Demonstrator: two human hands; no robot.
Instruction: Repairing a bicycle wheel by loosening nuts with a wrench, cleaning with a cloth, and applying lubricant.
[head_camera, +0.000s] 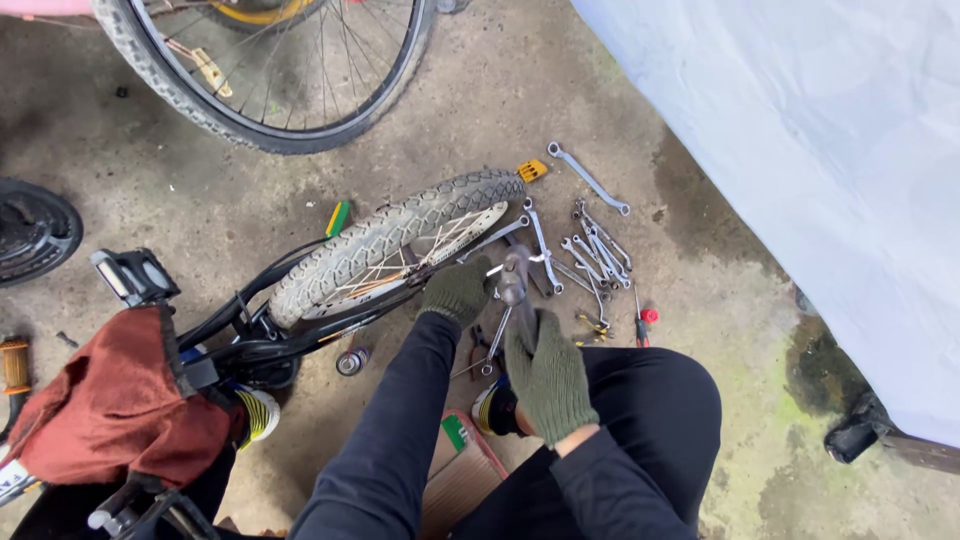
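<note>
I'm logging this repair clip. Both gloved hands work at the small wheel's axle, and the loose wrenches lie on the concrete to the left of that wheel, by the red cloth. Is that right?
Not quite. In the head view the wrenches lie on the concrete to the right of the small wheel, away from the red cloth. The rest holds: the left hand and right hand, both gloved, work at its axle.

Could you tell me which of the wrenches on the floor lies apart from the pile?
The long wrench nearest the white sheet; the others overlap in a heap.
</note>
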